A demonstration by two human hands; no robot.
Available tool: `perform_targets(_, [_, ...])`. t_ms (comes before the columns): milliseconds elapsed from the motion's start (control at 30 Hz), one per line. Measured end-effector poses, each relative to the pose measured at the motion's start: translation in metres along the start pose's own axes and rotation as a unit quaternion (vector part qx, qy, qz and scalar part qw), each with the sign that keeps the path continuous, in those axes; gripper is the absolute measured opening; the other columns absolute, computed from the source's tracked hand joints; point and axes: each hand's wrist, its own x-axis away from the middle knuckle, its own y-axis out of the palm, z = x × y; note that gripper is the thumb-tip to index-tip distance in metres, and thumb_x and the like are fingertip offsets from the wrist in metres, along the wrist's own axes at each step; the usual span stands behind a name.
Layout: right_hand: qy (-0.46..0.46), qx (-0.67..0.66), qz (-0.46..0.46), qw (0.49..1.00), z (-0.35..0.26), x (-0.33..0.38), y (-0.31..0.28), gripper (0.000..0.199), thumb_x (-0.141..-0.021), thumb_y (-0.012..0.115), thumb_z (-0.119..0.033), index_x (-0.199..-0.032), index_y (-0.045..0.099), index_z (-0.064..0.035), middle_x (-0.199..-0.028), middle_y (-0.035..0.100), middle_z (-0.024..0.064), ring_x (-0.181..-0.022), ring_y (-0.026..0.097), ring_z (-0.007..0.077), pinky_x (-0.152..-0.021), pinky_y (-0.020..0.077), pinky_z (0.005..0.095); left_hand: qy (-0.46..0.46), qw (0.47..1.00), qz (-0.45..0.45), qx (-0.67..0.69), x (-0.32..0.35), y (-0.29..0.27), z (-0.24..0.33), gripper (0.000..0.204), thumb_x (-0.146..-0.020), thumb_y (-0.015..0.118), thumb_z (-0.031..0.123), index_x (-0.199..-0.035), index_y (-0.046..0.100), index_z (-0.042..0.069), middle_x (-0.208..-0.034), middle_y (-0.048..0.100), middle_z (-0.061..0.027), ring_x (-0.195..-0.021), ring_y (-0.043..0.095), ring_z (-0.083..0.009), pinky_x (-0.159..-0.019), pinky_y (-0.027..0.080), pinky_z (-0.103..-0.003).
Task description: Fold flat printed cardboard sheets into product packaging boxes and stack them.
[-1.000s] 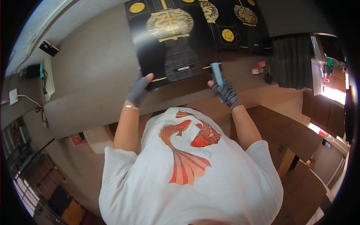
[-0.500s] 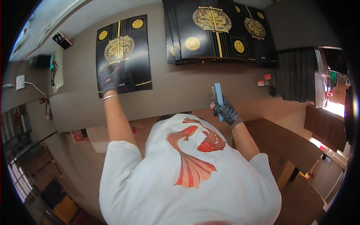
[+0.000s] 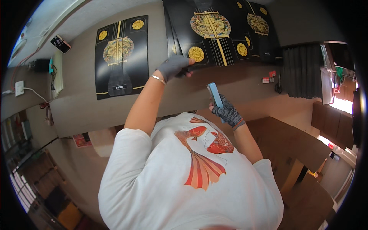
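My left hand (image 3: pixel 175 66), in a grey fingerless glove, is at the near left corner of a black printed sheet (image 3: pixel 218 51) on top of the pile. Its thumb lies over the edge and its fingers curl below, closed on the sheet. A gold stripe and a colourful round dragon pattern decorate that sheet. My right hand (image 3: pixel 227 110), also gloved, holds a light blue stapler (image 3: pixel 215 94) upright above the table's near edge. To the left, a single black sheet (image 3: pixel 122 73) with the same pattern lies flat on the table.
More black printed sheets (image 3: pixel 264 42) lie at the back right. Small red-and-white boxes (image 3: pixel 267 79) and black scissors (image 3: pixel 278 87) sit near the dark pleated stack (image 3: pixel 303 73). A phone-like device (image 3: pixel 60 43) stands far left, near a white socket (image 3: pixel 19 88) with cables.
My left hand has left the single sheet and moved right to the pile, closing on the top sheet's near edge. The stapler has shifted slightly left with my right hand.
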Motion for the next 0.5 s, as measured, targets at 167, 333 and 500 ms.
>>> perform_targets(167, [0.001, -0.128, -0.079, 0.989, -0.007, -0.006, 0.016, 0.058, -0.083, 0.07, -0.019, -0.133, 0.045, -0.0032, -0.103, 0.06, 0.0069, -0.096, 0.059, 0.0155, -0.076, 0.0516, 0.0282, -0.002, 0.987, -0.07, 0.144, 0.013, 0.028, -0.048, 0.036, -0.092, 0.059, 0.032, -0.117, 0.062, 0.006, -0.101, 0.07, -0.0075, -0.087, 0.07, -0.0181, -0.073, 0.056, -0.029])
perform_targets(333, [-0.016, -0.143, -0.046, 0.989, -0.013, -0.02, 0.03, 0.053, -0.084, 0.066, -0.013, -0.133, 0.048, -0.0061, -0.096, 0.059, 0.0045, -0.086, 0.061, 0.0129, -0.072, 0.0532, 0.0274, 0.02, 0.972, -0.098, 0.215, 0.015, 0.04, -0.066, 0.036, -0.095, 0.056, 0.028, -0.123, 0.058, 0.006, -0.111, 0.068, -0.0092, -0.096, 0.068, -0.0176, -0.089, 0.055, -0.037])
perform_targets(500, [0.029, -0.078, -0.006, 0.996, -0.025, -0.024, 0.034, 0.046, -0.085, 0.066, -0.012, -0.129, 0.054, -0.0071, -0.085, 0.06, 0.0024, -0.068, 0.061, 0.0117, -0.063, 0.0537, 0.0271, 0.034, 0.971, -0.102, 0.215, 0.016, 0.04, -0.069, 0.037, -0.095, 0.055, 0.028, -0.125, 0.057, 0.006, -0.116, 0.066, -0.009, -0.102, 0.066, -0.0186, -0.093, 0.053, -0.037])
